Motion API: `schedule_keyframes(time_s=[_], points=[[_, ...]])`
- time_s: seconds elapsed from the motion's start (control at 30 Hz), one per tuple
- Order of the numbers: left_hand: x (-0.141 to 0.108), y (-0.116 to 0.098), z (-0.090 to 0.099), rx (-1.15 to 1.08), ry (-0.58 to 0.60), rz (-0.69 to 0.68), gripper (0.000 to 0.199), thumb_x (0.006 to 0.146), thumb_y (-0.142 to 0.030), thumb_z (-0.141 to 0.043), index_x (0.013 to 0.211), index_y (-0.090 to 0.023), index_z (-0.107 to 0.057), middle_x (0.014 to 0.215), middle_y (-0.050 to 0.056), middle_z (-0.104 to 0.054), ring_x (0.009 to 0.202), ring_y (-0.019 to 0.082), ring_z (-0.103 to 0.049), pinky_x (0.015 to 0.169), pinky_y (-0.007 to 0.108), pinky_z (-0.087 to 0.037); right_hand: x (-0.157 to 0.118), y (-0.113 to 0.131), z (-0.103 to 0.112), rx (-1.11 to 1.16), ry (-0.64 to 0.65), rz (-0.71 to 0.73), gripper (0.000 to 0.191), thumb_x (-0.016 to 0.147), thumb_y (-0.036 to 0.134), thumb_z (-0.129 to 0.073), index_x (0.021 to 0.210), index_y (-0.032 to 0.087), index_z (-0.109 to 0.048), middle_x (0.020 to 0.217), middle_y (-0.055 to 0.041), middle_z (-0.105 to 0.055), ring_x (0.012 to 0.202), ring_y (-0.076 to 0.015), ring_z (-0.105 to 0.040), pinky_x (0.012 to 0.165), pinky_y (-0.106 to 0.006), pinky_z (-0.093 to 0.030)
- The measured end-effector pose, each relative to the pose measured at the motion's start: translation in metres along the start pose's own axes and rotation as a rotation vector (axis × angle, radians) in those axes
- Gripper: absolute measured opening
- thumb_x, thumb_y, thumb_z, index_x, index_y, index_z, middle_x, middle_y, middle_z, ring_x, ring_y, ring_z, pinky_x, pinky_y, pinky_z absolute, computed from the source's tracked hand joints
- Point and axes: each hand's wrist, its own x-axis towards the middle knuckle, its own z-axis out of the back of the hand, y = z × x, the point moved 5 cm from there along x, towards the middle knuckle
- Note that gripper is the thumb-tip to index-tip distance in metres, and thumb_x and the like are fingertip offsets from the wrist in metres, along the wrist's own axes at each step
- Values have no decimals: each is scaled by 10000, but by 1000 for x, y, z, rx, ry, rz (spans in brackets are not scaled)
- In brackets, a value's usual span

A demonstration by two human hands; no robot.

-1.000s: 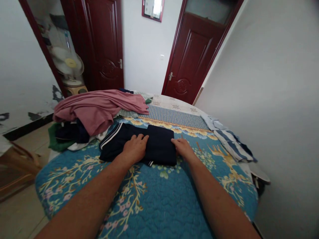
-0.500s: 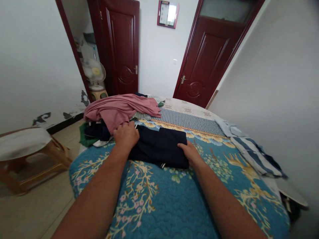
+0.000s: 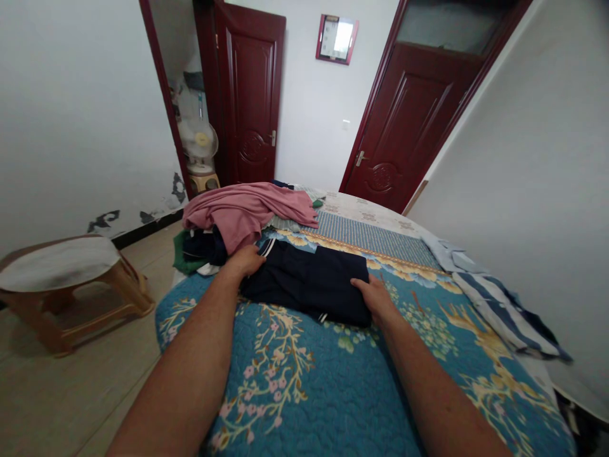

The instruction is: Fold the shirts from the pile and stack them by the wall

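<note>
Partly hidden: the dark clothes under the pink garment [image 3: 247, 212], count not determinable; the striped cloth [image 3: 504, 308] runs off the bed's right edge. Visible: 1 folded navy garment [image 3: 309, 282] lying flat on the blue floral quilt [image 3: 304, 387], 2 doors, 1 stool [image 3: 66, 279]. Left hand [image 3: 245, 261] rests fingers-down on the garment's left end. Right hand [image 3: 375, 297] lies flat against its right edge. The 2 hands are apart; neither visibly grips.
</note>
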Motion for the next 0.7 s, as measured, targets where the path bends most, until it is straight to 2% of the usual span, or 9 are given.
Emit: schedule_keyframes(time_s=[0.13,0.23,0.33,0.47,0.57,0.63,0.7], points=[[-4,-6,3,-79,-26,-22,256,888,-296,-652,1059,-152,-776,1091,151,-809,1004,295,-763,882,332,-571,5,8,6,-33,-11,53,355,748,364,-755,1071,215,-747,1032,-85,-828,945,-296,-779,791,-370,-629],[-10,-21,-1,-192,-58,-59,313,928,-311,-616,1164,-158,-754,1107,126,-809,968,269,-759,839,328,-577,12,19,19,-53,-2,80,338,740,354,-733,1045,209,-764,1000,-85,-827,918,-293,-773,784,-362,-616],[-21,-50,-13,-404,-120,-125,333,961,-324,-589,1222,-167,-724,1159,109,-798,1004,255,-744,862,337,-577,19,35,47,-86,-30,99,377,727,355,-733,1068,198,-767,996,-83,-826,904,-286,-767,802,-360,-605],[-35,-95,-41,-550,-151,-237,311,993,-325,-557,1235,-189,-697,1174,80,-786,1084,248,-724,981,370,-559,27,45,104,-99,-39,110,444,708,349,-770,1127,202,-764,1024,-80,-829,888,-276,-769,800,-358,-603],[-39,-116,-68,-559,-124,-320,318,1003,-289,-550,1276,-175,-667,1267,104,-760,1176,246,-706,1067,384,-529,28,26,141,-7,15,-1,409,700,330,-796,1090,212,-766,1003,-95,-829,834,-275,-771,767,-372,-609],[-38,-122,-85,-512,-70,-349,340,1004,-257,-548,1316,-165,-645,1299,125,-748,1204,251,-702,1091,396,-521,26,4,155,19,35,-118,330,708,339,-804,1012,215,-770,961,-107,-826,804,-286,-766,747,-392,-610],[-38,-122,-92,-440,-44,-346,403,1006,-248,-548,1396,-161,-604,1310,141,-742,1184,260,-711,1082,418,-533,22,-12,165,-28,-9,-166,270,740,380,-792,952,213,-772,919,-112,-818,812,-299,-761,755,-409,-609]])
